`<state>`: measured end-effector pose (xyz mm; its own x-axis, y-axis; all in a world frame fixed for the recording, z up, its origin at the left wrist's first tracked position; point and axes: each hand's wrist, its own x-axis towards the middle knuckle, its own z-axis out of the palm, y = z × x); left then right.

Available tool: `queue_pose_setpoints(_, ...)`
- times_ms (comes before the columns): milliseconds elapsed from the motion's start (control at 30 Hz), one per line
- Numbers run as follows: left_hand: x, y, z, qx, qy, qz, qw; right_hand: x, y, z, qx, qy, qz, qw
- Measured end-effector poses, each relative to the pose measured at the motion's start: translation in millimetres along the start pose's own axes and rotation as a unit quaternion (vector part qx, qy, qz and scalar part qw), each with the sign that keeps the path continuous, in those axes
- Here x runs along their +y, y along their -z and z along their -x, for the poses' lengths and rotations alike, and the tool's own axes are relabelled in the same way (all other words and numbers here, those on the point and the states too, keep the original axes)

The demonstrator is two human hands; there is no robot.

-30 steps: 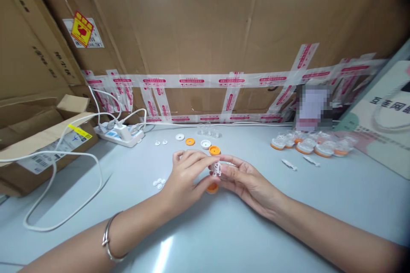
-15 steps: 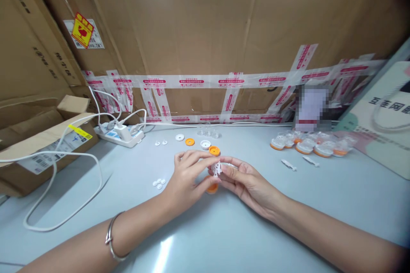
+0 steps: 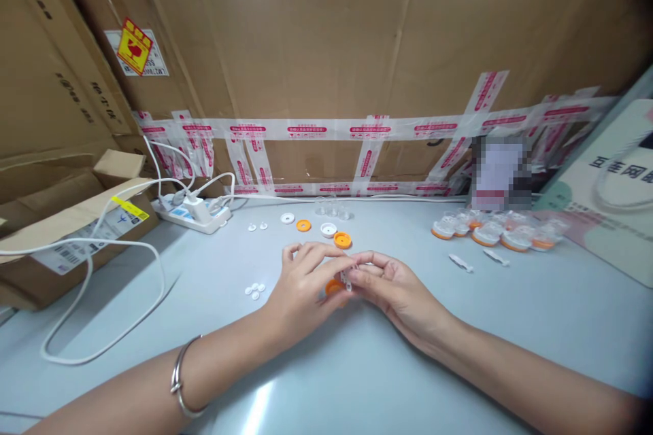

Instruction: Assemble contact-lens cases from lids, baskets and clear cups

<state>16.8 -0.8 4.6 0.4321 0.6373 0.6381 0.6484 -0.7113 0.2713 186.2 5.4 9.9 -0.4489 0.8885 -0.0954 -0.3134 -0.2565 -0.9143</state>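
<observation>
Between my fingertips is a small white plastic part (image 3: pixel 346 279), partly covered by the fingers. My left hand (image 3: pixel 309 285) pinches it from the left with thumb and index finger. From the other side, my right hand (image 3: pixel 395 285) grips it, thumb across its front. Behind and below the left fingers shows an orange round piece (image 3: pixel 333 287), mostly hidden. Just beyond the hands lie an orange ring-shaped base (image 3: pixel 342 240) and a white ring-shaped base (image 3: pixel 328 230). Several small white discs (image 3: pixel 255 291) rest on the table left of my left hand.
Farther back are an orange disc (image 3: pixel 303 225), a white disc (image 3: pixel 287 218) and clear domes (image 3: pixel 334 208). Clear-topped orange and white units (image 3: pixel 487 232) cluster at right, near two white strips (image 3: pixel 461 263). A power strip (image 3: pixel 204 216), looping cable (image 3: pixel 162 285) and open carton (image 3: pixel 76 231) stand left.
The white part has turned and sits lower between my fingers, more covered by them. My right thumb and fingers have closed in on it; the loose pieces stay in place.
</observation>
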Motion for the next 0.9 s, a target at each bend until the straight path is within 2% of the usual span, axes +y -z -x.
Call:
queue_pose_setpoints(200, -11, 16.3, -5, -0.023, 0.021, 0.068, 0.997, -1, 3, 0, 0.037, 0.03, 0.069, 0.997)
queue_pose_setpoints(300, -12, 20.9, -6, -0.039, 0.012, 0.085, 0.996, -2, 2, -1, 0.029, 0.025, 0.093, 0.995)
queue_pose_setpoints(467, -5, 10.3, 0, -0.02, -0.035, 0.016, 0.999, -1, -1, -1, 0.041, 0.038, 0.09, 0.994)
queue_pose_setpoints(667, 0, 2.8, 2, 0.029, -0.033, -0.016, 0.999, 0, 0, -1, 0.016, 0.03, 0.085, 0.996)
queue_pose_setpoints(900, 1, 1.2, 2, 0.018, -0.011, -0.011, 1.0, 1, -1, -1, 0.017, 0.034, 0.068, 0.997)
